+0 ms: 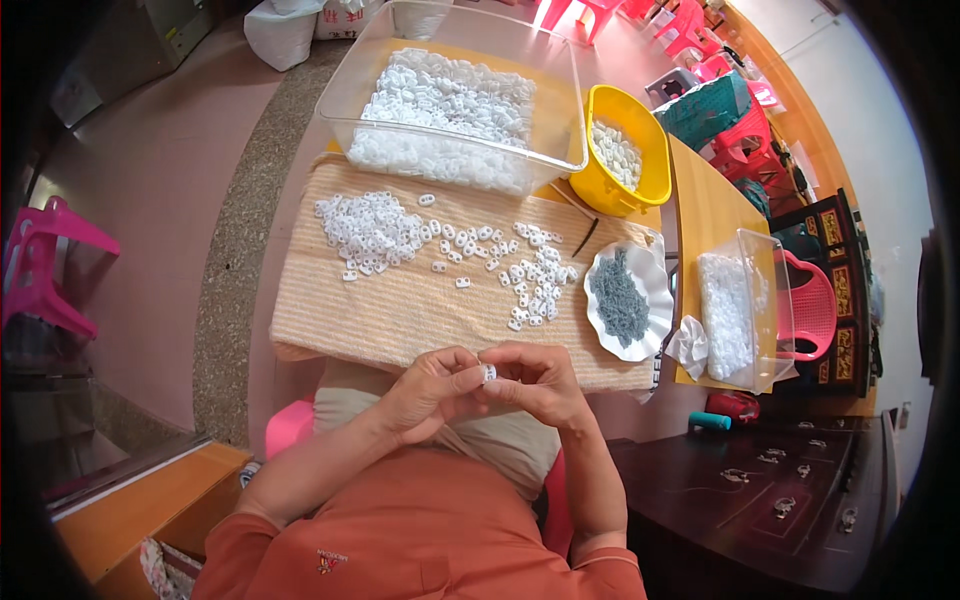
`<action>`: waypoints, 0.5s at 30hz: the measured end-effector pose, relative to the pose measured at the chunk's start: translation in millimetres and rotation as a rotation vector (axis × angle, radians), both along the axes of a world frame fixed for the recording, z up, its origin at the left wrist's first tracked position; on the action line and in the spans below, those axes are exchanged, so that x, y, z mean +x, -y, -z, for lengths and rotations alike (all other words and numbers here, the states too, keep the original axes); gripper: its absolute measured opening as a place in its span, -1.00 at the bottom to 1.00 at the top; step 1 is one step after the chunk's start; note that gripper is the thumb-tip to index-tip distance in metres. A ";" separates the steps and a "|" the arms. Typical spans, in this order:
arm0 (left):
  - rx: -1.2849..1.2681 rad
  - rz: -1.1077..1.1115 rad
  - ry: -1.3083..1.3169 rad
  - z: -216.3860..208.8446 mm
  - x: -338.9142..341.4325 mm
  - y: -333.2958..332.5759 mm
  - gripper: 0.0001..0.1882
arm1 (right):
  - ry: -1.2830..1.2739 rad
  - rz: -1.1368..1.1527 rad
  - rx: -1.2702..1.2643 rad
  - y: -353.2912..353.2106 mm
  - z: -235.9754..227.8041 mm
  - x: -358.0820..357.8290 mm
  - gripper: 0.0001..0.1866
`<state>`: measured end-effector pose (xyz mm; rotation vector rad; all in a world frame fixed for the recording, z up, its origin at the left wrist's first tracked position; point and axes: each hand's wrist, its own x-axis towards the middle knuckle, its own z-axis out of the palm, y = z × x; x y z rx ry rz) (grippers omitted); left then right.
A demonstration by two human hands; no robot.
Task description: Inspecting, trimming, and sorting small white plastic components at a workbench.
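Note:
Close to my body, at the table's front edge, my left hand (pixel 432 392) and my right hand (pixel 540 383) meet with thumbs and fingers pinched together. Between their fingertips is a small white plastic piece (pixel 489 372) with dark marks on its face; the fingers partly cover it. Just beyond lies a striped tan towel (pixel 400 320) spread over the table. On it are a heap of white two-hole plastic pieces (pixel 370 232) at the left and a looser scatter of similar pieces (pixel 541 283) at the right. A white scalloped dish (pixel 657 302) holds a mound of small grey parts (pixel 620 298).
Behind the heaps stands a large clear bin (pixel 562 125) full of white pieces. Beside it are a yellow basin (pixel 655 172) and a thin dark stick (pixel 586 238). Another clear bin (pixel 765 290) sits on the right-hand table. A pink stool (pixel 60 260) is at far left.

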<state>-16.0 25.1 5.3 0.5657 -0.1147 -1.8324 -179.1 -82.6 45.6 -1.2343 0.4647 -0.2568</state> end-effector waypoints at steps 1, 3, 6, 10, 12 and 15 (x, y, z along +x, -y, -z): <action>-0.001 0.008 -0.015 -0.3 -0.1 -0.1 -0.90 | 0.015 0.027 0.017 -1.6 0.7 -1.1 -0.67; -0.002 0.016 -0.032 -0.4 -0.4 -0.3 -0.90 | 0.029 0.054 0.034 -4.4 4.1 -2.6 -0.67; -0.052 0.016 -0.056 0.9 -1.7 -2.1 -0.90 | 0.110 0.068 0.052 -12.1 9.8 -2.5 -0.69; -0.062 -0.018 -0.044 2.2 -5.3 -4.0 -0.91 | 0.143 0.145 0.110 -16.3 7.8 -0.9 -0.68; -0.064 -0.026 -0.041 3.0 -6.3 -3.6 -0.91 | 0.122 0.131 0.058 -14.1 10.7 -1.4 -0.68; -0.082 -0.032 -0.044 1.1 -6.5 -0.7 -0.91 | 0.007 0.121 -0.165 -9.1 16.7 -4.4 -0.68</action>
